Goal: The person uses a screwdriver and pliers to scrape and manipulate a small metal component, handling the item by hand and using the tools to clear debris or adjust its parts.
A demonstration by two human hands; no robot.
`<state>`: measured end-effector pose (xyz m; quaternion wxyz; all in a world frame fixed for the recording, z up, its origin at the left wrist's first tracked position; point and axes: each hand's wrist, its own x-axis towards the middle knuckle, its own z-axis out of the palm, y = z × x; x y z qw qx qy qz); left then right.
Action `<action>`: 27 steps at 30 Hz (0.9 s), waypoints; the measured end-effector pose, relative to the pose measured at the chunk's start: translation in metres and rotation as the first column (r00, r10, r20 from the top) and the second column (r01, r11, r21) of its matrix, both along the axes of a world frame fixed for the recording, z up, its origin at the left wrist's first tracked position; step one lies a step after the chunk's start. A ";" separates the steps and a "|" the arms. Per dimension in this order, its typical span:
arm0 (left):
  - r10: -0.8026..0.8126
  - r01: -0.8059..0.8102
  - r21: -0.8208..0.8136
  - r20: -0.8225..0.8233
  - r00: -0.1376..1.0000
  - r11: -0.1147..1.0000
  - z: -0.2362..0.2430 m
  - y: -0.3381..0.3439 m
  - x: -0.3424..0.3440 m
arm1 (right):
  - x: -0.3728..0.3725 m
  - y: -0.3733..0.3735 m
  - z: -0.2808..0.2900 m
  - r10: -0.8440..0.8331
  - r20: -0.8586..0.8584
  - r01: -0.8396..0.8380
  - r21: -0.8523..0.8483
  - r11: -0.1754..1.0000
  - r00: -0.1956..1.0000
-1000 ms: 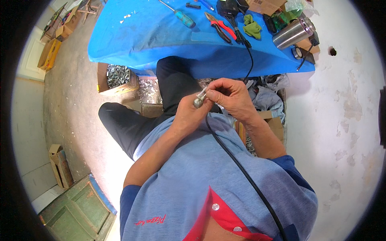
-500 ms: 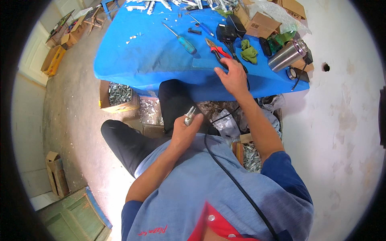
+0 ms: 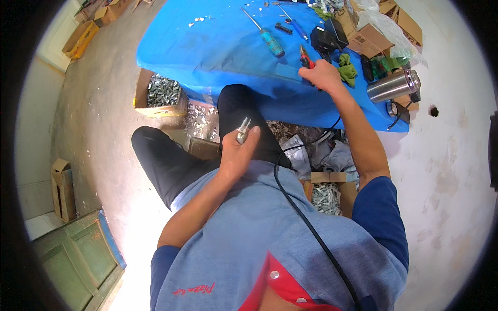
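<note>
My left hand [image 3: 236, 153], above my dark trousers, is closed around a small silvery metal piece [image 3: 241, 132] with two thin pale prongs sticking up. My right hand [image 3: 325, 78] reaches onto the blue-covered table [image 3: 197, 49], its fingers round the red-handled pliers [image 3: 305, 55]. Near them lie a teal-handled screwdriver [image 3: 272, 42], a blue-handled screwdriver [image 3: 301, 28], a small black piece [image 3: 284, 28], black power adapters [image 3: 324, 39] and a green cloth [image 3: 347, 72]. A black cable [image 3: 306, 217] runs over my shirt and down under my right forearm.
A steel flask [image 3: 391, 85] and cardboard boxes [image 3: 368, 39] crowd the table's right side. A box of metal parts [image 3: 161, 93] and a box of scraps [image 3: 327, 198] sit below. A pitted white wall [image 3: 446, 166] is at the right, a green panel [image 3: 78, 259] at lower left.
My right hand left the metal piece and moved up to the table, where its fingers are now on the pliers. My left hand still holds the piece. The view has shifted.
</note>
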<state>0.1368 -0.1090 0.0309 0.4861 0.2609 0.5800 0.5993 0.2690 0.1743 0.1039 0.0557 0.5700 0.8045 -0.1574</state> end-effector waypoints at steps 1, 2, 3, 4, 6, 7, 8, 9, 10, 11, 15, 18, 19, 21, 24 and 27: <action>0.013 -0.013 0.005 0.031 0.999 1.000 -0.003 0.000 -0.002 | 0.011 0.006 -0.008 -0.038 -0.250 0.004 -0.134 0.991 0.967; 0.026 -0.026 0.010 0.062 0.998 1.000 -0.005 0.001 -0.004 | 0.023 0.009 -0.014 -0.166 -0.463 0.012 -0.317 0.948 0.870; 0.046 -0.047 0.008 0.052 0.998 0.999 -0.006 0.001 -0.007 | 0.030 -0.005 -0.014 -0.318 -0.619 -0.033 -0.488 0.872 0.718; 0.064 -0.064 0.005 0.044 0.997 0.998 -0.006 0.000 -0.009 | 0.037 -0.022 -0.014 -0.487 -0.697 -0.117 -0.627 0.770 0.527; 0.088 -0.088 0.005 0.027 0.996 0.996 -0.010 -0.001 -0.011 | 0.046 -0.062 -0.016 -0.628 -0.721 -0.452 -0.683 0.574 0.292; 0.101 -0.101 0.008 0.014 0.995 0.995 -0.015 -0.003 -0.013 | 0.046 -0.090 -0.011 -0.643 -0.718 -0.478 -0.678 0.558 0.267; 0.108 -0.108 0.011 0.000 0.994 0.994 -0.019 -0.004 -0.014 | 0.045 -0.119 -0.009 -0.658 -0.714 -0.502 -0.671 0.546 0.238; 0.115 -0.115 0.001 0.018 0.993 0.993 -0.013 -0.004 -0.013 | 0.047 -0.145 -0.015 -0.721 -0.671 -0.576 -0.662 0.480 0.171; 0.101 -0.101 0.010 0.006 0.995 0.995 -0.013 -0.004 -0.014 | 0.049 -0.165 -0.023 -0.779 -0.617 -0.648 -0.639 0.414 0.112; 0.087 -0.087 0.017 -0.005 0.996 0.996 -0.013 -0.005 -0.014 | 0.049 -0.182 -0.029 -0.788 -0.599 -0.655 -0.654 0.379 0.143; 0.078 -0.074 0.068 -0.065 0.995 0.995 -0.016 -0.005 -0.011 | 0.049 -0.207 -0.027 -0.631 -0.629 -0.531 -0.760 0.375 0.455; 0.060 -0.052 0.063 -0.132 0.989 0.997 -0.009 -0.004 -0.010 | 0.048 -0.205 0.004 -0.462 -0.565 -0.393 -0.819 0.419 0.684; 0.070 -0.060 0.074 -0.145 0.987 0.995 -0.009 -0.003 -0.008 | 0.054 -0.201 0.007 -0.406 -0.549 -0.384 -0.822 0.421 0.730; 0.090 -0.075 0.094 -0.172 0.981 0.993 -0.012 -0.001 -0.007 | 0.055 -0.196 0.013 -0.317 -0.525 -0.383 -0.825 0.415 0.790; 0.100 -0.076 0.100 -0.262 0.960 0.992 -0.015 -0.002 -0.006 | 0.050 -0.190 0.021 -0.207 -0.514 -0.405 -0.819 0.407 0.833; 0.048 -0.050 0.005 -0.415 0.909 0.999 -0.009 -0.005 -0.009 | 0.044 -0.183 0.020 -0.086 -0.503 -0.426 -0.801 0.420 0.860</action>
